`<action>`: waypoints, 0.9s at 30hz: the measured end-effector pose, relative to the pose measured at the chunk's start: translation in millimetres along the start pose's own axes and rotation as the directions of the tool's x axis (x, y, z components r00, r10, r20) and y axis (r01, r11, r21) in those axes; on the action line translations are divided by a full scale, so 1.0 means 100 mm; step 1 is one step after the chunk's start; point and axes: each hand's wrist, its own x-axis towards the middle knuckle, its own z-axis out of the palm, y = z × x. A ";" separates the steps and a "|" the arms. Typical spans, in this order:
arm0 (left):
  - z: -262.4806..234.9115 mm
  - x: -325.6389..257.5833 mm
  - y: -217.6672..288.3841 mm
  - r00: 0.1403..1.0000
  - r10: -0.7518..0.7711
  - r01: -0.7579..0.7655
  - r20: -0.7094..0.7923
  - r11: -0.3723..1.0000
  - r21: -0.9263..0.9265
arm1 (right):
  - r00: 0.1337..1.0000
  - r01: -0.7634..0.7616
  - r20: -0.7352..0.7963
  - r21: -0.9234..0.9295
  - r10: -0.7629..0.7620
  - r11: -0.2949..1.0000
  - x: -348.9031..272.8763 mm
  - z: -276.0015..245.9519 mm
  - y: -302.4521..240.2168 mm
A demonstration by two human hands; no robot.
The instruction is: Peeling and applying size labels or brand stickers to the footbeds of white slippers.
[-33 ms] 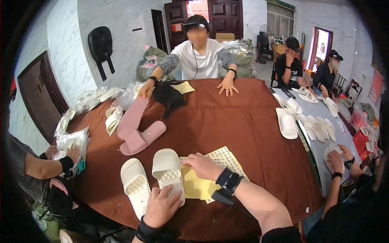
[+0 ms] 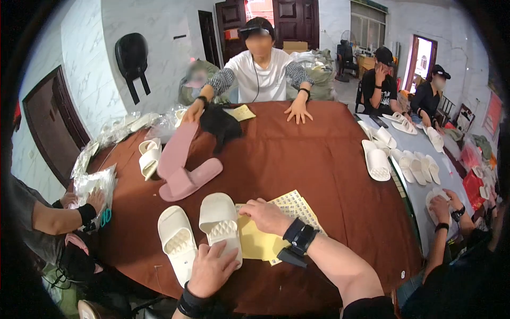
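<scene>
Two white slide slippers lie side by side before me, the left slipper [image 2: 178,234] with a small dark mark on its heel and the right slipper [image 2: 217,210] close beside it. My left hand [image 2: 210,270] rests on the right slipper's heel, fingers spread apart. My right hand [image 2: 268,217] is closed, fingertips drawn together near that slipper's right edge, above a yellow backing sheet [image 2: 255,244]. Whatever the fingertips hold is hidden. Partly under my right hand and wrist lies a sheet of small printed stickers [image 2: 298,208]. A black device [image 2: 292,257] is strapped at my right wrist.
Across the brown-covered table [image 2: 340,223], a person's hand holds a pink slipper [image 2: 178,151], another pink slipper [image 2: 192,181] against it. White slippers [image 2: 150,159] and clear bags [image 2: 95,186] stand left, teal scissors [image 2: 106,217] nearby. More white slippers [image 2: 376,160] lie right.
The pink slippers have shifted slightly to the right, with the other person's hand on one of them. My own hands stay in place.
</scene>
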 end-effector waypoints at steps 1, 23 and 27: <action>0.01 -0.01 0.00 1.000 -0.001 0.001 -0.010 1.000 0.007 | 0.999 0.023 -0.029 -0.003 -0.023 1.000 0.00 0.02 0.01; -0.04 0.02 0.02 1.000 -0.018 0.018 -0.025 1.000 0.001 | 1.000 -0.003 0.028 0.052 0.001 0.999 0.03 -0.12 -0.02; 0.01 0.04 0.01 1.000 -0.012 0.012 -0.023 1.000 0.002 | 0.999 -0.018 0.032 0.073 0.016 0.997 0.01 -0.10 0.03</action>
